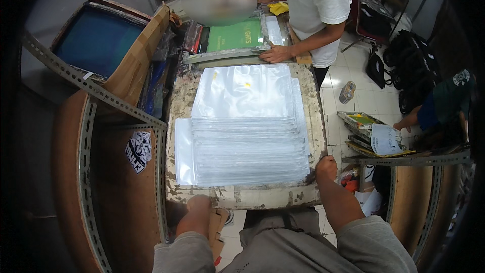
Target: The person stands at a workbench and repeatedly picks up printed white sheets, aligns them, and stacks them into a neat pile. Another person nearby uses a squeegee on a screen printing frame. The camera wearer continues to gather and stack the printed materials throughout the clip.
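A tall stack of clear plastic sheets or sleeves (242, 146) lies on a worn, paint-stained table (247, 200) in front of me. The top sheet carries small yellow marks, and the pile's left and right edges are stepped. At the table's near right corner, my right hand (327, 168) is closed round the edge. My left hand (198, 203) is at the near left edge; its fingers are hidden beneath or against the table. Beyond the stack, a screen printing frame (235, 35) with a green mesh lies flat. Another person's hand (277, 54) rests on its near right corner.
A blue-meshed screen (98, 40) and bent cardboard (136, 53) sit on the left metal shelf (124, 102). A person in a white shirt (323, 10) stands at the far right. On the right are stacked frames (371, 136), another person's arm (410, 120), black bags (411, 66) and a sandal (347, 92).
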